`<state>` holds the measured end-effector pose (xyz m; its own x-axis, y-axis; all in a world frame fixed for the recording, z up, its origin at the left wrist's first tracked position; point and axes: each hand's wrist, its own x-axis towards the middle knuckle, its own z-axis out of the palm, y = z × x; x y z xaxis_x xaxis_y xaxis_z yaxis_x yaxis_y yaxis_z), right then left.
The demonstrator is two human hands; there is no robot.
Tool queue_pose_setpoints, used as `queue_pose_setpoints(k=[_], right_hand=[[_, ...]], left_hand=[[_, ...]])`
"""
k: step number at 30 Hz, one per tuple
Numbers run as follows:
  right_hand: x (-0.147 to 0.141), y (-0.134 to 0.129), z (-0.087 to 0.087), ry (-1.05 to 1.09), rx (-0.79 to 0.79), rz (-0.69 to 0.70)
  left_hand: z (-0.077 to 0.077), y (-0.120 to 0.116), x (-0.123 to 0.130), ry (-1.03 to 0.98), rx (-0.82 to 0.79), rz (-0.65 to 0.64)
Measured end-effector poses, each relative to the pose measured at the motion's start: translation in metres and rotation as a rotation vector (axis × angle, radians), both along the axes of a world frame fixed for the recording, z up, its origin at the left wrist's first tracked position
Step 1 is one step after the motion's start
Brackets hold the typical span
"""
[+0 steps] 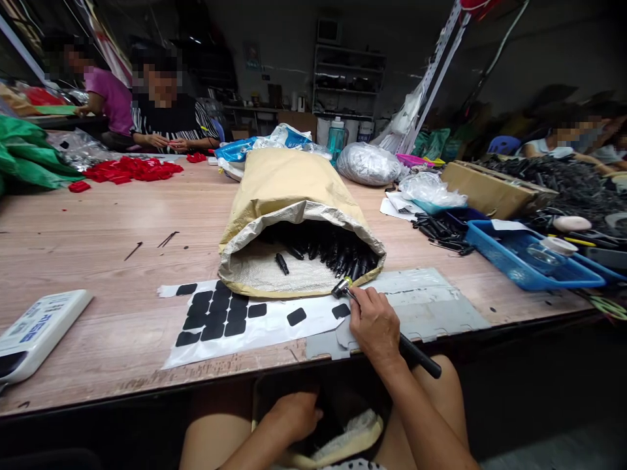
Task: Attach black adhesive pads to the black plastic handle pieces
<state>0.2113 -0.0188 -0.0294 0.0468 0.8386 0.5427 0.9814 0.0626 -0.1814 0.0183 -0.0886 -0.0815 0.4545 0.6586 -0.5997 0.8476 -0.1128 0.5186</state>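
Fingers (359,297) of the right hand (376,326) are closed around the tool; those of the left hand (298,416), low over the lap, are in shadow, and I cannot tell how wide they stand. Broadest is the wood-patterned surface (122,238). Across its middle lies the sack (294,176), mouth towards the lap, black parts (343,251) heaped inside, mostly to the right; one sits apart nearer the opening. To the right are a carton (482,189) and a blue tray (519,261). Beyond the far left side, a person (166,121) has both hands on something small and red. A grey sheet (426,303) lies at the near edge, beside the white sheet (274,326) with its black patches (215,313). At the near left is a white device (46,329). Red pieces (132,170) lie at the back left. Smaller is the tool (416,352), its metal head at the sack's front rim, its black handle slanting back under the palm.
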Motion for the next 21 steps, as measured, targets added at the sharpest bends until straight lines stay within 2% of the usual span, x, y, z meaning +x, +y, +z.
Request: queue_pose_setpoints(k=[3, 5, 6, 8, 10, 11, 13, 15, 17, 21], right_hand=[[0.0, 0.0, 0.0, -0.009, 0.0, 0.002], [0.0, 0.0, -0.001, -0.012, -0.003, 0.001], [0.0, 0.0, -0.001, -0.012, -0.005, 0.0], [0.0, 0.001, -0.001, -0.011, -0.008, -0.002], [0.0, 0.001, 0.0, -0.006, -0.013, -0.002], [0.0, 0.001, 0.0, -0.003, -0.017, -0.001], [0.0, 0.0, 0.001, 0.005, -0.024, 0.002], [-0.001, 0.0, 0.002, 0.013, -0.026, 0.006], [-0.001, 0.0, 0.003, 0.018, -0.025, 0.006], [-0.001, -0.001, 0.003, 0.023, -0.035, 0.002]], left_hand=[[0.055, 0.011, -0.001, -0.226, -0.032, -0.164], [0.092, 0.034, -0.003, -0.449, -0.056, -0.159], [0.106, 0.05, -0.005, -0.496, 0.009, -0.086], [0.124, 0.09, -0.01, -0.4, 0.324, 0.198], [0.128, 0.131, -0.017, -0.138, 0.619, 0.506], [0.125, 0.15, -0.02, -0.022, 0.696, 0.617], [0.116, 0.179, -0.025, 0.14, 0.732, 0.746], [0.108, 0.195, -0.028, 0.19, 0.686, 0.763], [0.104, 0.197, -0.029, 0.186, 0.67, 0.709], [0.108, 0.171, -0.027, 0.005, 0.762, 0.484]])
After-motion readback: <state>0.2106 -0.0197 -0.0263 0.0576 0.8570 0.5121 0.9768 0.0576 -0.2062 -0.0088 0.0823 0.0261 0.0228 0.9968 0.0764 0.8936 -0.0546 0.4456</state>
